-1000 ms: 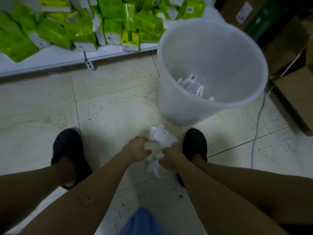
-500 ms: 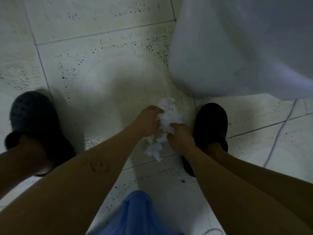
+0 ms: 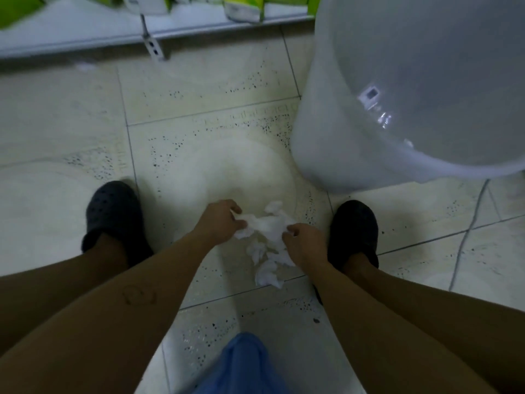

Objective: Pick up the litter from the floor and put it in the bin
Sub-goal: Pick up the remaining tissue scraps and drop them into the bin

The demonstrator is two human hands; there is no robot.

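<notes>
Currently, your left hand [image 3: 220, 223] and right hand [image 3: 305, 244] both have their fingers pinched on the crumpled white tissue [image 3: 268, 231], one at each end, low over the tiled floor [image 3: 199, 172] between your two dark clogs. A loose tail of the tissue hangs below your right hand; whether it touches the floor cannot be determined. The translucent white bin [image 3: 326, 123] stands just ahead and to the right, near your right clog [image 3: 356, 228].
</notes>
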